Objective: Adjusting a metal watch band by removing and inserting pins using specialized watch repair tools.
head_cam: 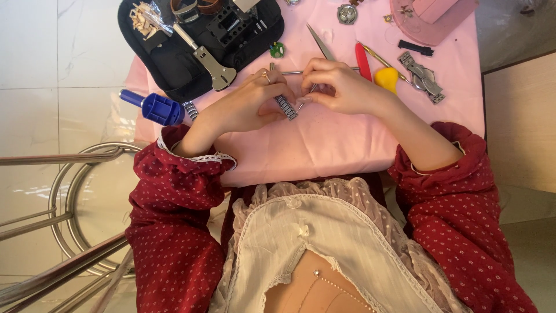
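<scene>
While the left hand (249, 104) pinched the metal watch band (285, 107) between thumb and fingers, the right hand (336, 87) closed narrowly on a thin pin-like tool (302, 104), its tip just beside the band's near end. The work seemed to call for a steady brace: both wrists resting on the pink cloth (324, 145), the band kept flat, the tip pushed straight rather than levered. The band was a short strip of silver links, ridged and shiny, lying between the two hands, touching the left fingers. Whether the tip actually sat in a link hole could not be told. Tweezers (320, 42) lay just beyond the right knuckles.
</scene>
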